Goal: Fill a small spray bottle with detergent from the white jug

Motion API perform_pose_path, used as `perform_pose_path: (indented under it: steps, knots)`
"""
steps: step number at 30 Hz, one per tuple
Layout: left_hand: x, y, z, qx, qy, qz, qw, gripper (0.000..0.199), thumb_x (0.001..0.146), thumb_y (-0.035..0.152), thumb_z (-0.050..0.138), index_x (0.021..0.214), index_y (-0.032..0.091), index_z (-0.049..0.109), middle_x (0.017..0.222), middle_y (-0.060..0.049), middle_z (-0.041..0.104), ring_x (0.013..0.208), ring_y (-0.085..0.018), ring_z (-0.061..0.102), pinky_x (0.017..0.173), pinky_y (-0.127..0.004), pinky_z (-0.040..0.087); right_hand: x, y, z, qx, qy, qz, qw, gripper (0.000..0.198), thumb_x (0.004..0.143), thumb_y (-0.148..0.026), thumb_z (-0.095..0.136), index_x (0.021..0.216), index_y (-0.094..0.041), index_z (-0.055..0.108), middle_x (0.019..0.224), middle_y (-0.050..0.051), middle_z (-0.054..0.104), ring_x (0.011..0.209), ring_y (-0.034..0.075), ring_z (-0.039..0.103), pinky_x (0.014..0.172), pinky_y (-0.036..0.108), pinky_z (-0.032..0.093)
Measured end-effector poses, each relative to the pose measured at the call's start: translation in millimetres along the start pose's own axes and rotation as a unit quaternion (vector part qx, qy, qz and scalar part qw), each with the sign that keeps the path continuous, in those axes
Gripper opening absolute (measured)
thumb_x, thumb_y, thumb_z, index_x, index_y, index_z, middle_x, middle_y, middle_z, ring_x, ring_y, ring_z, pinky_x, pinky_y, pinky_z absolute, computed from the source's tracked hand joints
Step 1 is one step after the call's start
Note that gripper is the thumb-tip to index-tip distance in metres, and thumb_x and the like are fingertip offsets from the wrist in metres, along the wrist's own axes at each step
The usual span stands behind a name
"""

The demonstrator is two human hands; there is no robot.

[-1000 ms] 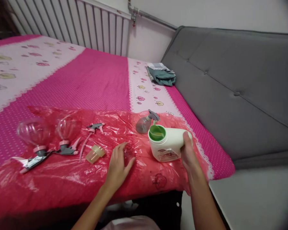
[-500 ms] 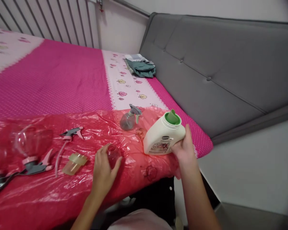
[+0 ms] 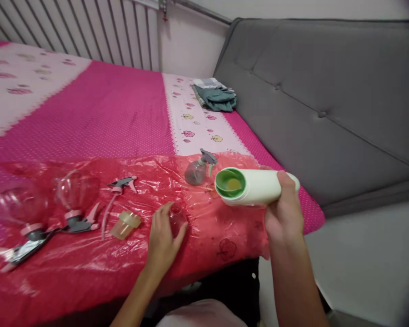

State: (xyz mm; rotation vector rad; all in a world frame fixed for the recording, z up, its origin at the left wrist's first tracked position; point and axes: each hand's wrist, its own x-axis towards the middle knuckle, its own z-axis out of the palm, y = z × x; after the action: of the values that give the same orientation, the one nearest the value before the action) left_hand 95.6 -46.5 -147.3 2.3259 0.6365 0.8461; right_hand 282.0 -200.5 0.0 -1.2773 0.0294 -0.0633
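My left hand (image 3: 166,236) curls around a small clear bottle (image 3: 177,221) that stands upright, its mouth uncovered, on a red plastic sheet (image 3: 204,245). In my right hand (image 3: 286,213) is a white jug (image 3: 261,185), held above the sheet and tipped over toward the left. Its green spout (image 3: 228,182) faces the clear bottle, with something yellowish visible inside. No stream from the spout can be seen. A loose grey and pink spray head (image 3: 122,184) with a thin tube lies left of my left hand, near a yellowish transparent measuring cup (image 3: 126,225).
Behind the clear bottle stands a small spray bottle (image 3: 197,171) with a grey head. Two larger clear spray bottles (image 3: 75,193) lie at the left. Folded clothes (image 3: 215,95) rest on the pink bedding (image 3: 122,100), beside a grey padded headboard (image 3: 327,77).
My right hand has tipped the jug from nearly upright to almost lying on its side, its spout turned left. The left hand keeps its hold on the bottle. The view has shifted left.
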Motion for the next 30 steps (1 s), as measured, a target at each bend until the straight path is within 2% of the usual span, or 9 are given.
perform_pose_path:
  steps: [6, 12, 16, 20, 24, 30]
  knots:
    - [-7.7, 6.7, -4.7, -0.016, -0.015, -0.016, 1.0, 0.053, 0.098, 0.029, 0.061, 0.146, 0.023, 0.038, 0.136, -0.014, 0.053, 0.129, -0.032, 0.053, 0.112, -0.054, 0.046, -18.0, 18.0, 5.6, -0.045, 0.0, -0.053, 0.998, 0.063, 0.066, -0.057, 0.083, 0.105, -0.01, 0.066, 0.109, 0.011, 0.067, 0.094, 0.02, 0.066, 0.075, 0.026, 0.058]
    - [-11.4, 10.8, -8.0, -0.032, -0.029, -0.029, 0.999, 0.056, 0.098, 0.028, 0.063, 0.147, 0.027, 0.035, 0.137, -0.013, 0.051, 0.129, -0.032, 0.053, 0.112, -0.055, 0.046, -30.2, 40.2, 5.1, -0.085, -0.018, -0.091, 0.992, 0.059, 0.074, -0.054, 0.082, 0.111, -0.01, 0.07, 0.119, 0.013, 0.066, 0.102, 0.024, 0.068, 0.095, 0.037, 0.06]
    - [-11.6, 11.4, -7.4, -0.044, -0.032, -0.035, 0.998, 0.056, 0.097, 0.028, 0.064, 0.146, 0.027, 0.036, 0.136, -0.012, 0.052, 0.128, -0.031, 0.054, 0.112, -0.055, 0.046, -33.3, 48.1, 2.9, -0.087, -0.037, -0.115, 0.989, 0.058, 0.076, -0.048, 0.083, 0.114, -0.007, 0.07, 0.118, 0.015, 0.066, 0.104, 0.024, 0.068, 0.101, 0.039, 0.058]
    - [-11.7, 13.1, -7.3, -0.053, -0.034, -0.039, 0.997, 0.056, 0.097, 0.027, 0.064, 0.146, 0.027, 0.037, 0.137, -0.012, 0.052, 0.129, -0.03, 0.054, 0.112, -0.053, 0.046, -36.5, 52.8, 2.5, -0.108, -0.058, -0.146, 0.982, 0.055, 0.078, -0.046, 0.082, 0.115, -0.007, 0.071, 0.117, 0.014, 0.067, 0.102, 0.023, 0.069, 0.102, 0.04, 0.056]
    - [-12.2, 14.1, -7.6, -0.048, -0.037, -0.037, 0.997, 0.057, 0.097, 0.027, 0.065, 0.147, 0.024, 0.037, 0.137, -0.013, 0.052, 0.129, -0.03, 0.053, 0.113, -0.052, 0.045, -40.8, 52.7, 4.6, -0.129, -0.071, -0.168, 0.975, 0.053, 0.079, -0.043, 0.081, 0.115, -0.006, 0.07, 0.117, 0.014, 0.067, 0.106, 0.025, 0.068, 0.109, 0.046, 0.051]
    - [-12.6, 14.5, -8.8, -0.049, -0.033, -0.033, 0.998, 0.057, 0.096, 0.026, 0.065, 0.146, 0.025, 0.037, 0.136, -0.013, 0.052, 0.128, -0.03, 0.053, 0.112, -0.052, 0.046, -43.9, 48.3, 8.5, -0.18, -0.104, -0.229, 0.951, 0.05, 0.082, -0.042, 0.076, 0.113, -0.004, 0.07, 0.114, 0.014, 0.068, 0.106, 0.025, 0.067, 0.111, 0.047, 0.049]
